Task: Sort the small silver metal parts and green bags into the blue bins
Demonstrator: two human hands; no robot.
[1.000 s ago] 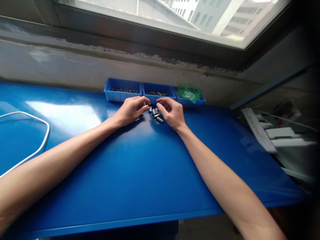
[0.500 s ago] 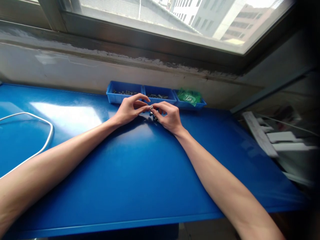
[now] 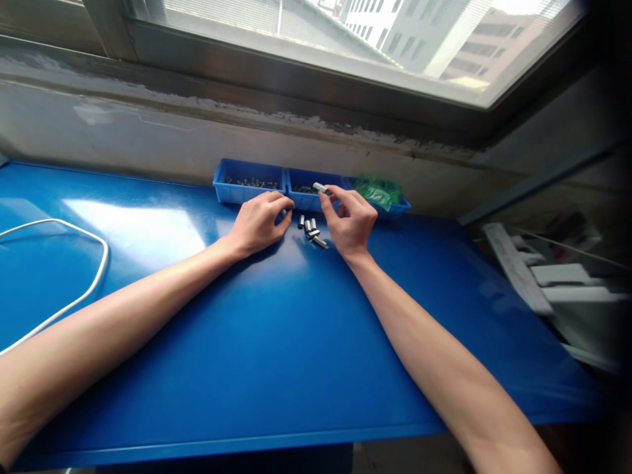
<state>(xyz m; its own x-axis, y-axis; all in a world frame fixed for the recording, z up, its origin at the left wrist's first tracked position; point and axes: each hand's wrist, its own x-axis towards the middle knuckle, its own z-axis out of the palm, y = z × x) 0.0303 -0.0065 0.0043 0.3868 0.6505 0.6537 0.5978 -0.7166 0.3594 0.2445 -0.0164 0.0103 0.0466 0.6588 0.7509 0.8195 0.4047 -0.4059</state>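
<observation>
My right hand (image 3: 351,220) pinches a small silvery metal piece (image 3: 320,188) between thumb and fingertips, raised before the middle blue bin (image 3: 316,198). My left hand (image 3: 261,222) is a short way to the left, its thumb and fingers curled together. A tiny glint shows at its fingertips, too small to name. Between the hands, several short metal pieces (image 3: 320,242), silvery with dark sides, lie in a loose cluster on the blue table (image 3: 276,342).
A left blue bin (image 3: 249,193) holds many small metal parts. Green plastic bags (image 3: 378,191) fill the right bin. A white cable (image 3: 101,263) loops across the table's left side. White objects (image 3: 567,283) stand beyond the right edge. A wall and window run behind.
My hands were together at the fingertips and have parted. The right moved right and slightly up with the metal piece; the left drew slightly back left. The cluster beneath is now uncovered.
</observation>
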